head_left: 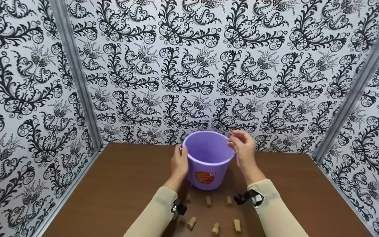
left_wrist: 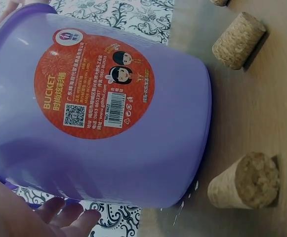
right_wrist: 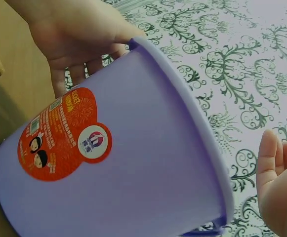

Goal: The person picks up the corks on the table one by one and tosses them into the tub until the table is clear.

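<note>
A purple plastic bucket (head_left: 220, 172) stands upright on the brown table, its mouth facing up and an orange round label (left_wrist: 94, 86) on its near side. My left hand (head_left: 179, 163) grips the bucket's left side, with the thumb at the rim and the fingers spread along the outer wall. Beside the right part of the rim, my right hand (head_left: 246, 149) is raised with loosely curled fingers. The right wrist view shows a gap between this right hand (right_wrist: 284, 190) and the bucket, and nothing is seen in its fingers.
Several tapered corks lie or stand on the table in front of the bucket, among them one near cork (head_left: 237, 226) and one by the bucket's base (head_left: 209, 201). Patterned walls (head_left: 192, 75) with grey metal posts (head_left: 79, 75) enclose the brown table (head_left: 120, 184).
</note>
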The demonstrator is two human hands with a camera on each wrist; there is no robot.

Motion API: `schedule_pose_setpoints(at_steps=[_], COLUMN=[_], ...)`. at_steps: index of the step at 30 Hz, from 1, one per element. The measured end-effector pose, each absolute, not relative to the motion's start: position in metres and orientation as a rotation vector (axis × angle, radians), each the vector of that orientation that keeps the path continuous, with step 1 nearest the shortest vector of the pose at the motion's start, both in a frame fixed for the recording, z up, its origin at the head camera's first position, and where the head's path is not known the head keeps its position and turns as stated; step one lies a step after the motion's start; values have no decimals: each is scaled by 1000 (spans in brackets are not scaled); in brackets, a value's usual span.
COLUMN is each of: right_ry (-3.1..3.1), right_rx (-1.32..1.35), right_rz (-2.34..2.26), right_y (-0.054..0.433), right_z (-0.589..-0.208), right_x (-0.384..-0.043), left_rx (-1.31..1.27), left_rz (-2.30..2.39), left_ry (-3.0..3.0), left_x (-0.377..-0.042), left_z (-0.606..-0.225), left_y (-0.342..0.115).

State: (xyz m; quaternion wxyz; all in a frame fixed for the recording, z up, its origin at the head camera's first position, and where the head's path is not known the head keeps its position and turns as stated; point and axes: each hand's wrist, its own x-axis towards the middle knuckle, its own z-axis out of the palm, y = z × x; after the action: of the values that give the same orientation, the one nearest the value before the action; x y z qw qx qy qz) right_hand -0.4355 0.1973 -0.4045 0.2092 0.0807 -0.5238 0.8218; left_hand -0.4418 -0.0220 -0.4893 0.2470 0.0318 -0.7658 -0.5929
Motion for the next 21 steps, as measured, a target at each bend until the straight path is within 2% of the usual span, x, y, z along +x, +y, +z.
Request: schedule_pose_setpoints(at_steps=[9, 21], right_ry=[-1460, -1605], right_rx=[320, 392], right_rz=[2353, 2277], right_y=[210, 228], right_z=[-407, -431], right_x=[-401, -365], left_rx=[80, 73], left_rz=[-1618, -1668], left_ry=[-2088, -2053], left_x=[-444, -446], left_z=[-491, -494], left_y=[-23, -23])
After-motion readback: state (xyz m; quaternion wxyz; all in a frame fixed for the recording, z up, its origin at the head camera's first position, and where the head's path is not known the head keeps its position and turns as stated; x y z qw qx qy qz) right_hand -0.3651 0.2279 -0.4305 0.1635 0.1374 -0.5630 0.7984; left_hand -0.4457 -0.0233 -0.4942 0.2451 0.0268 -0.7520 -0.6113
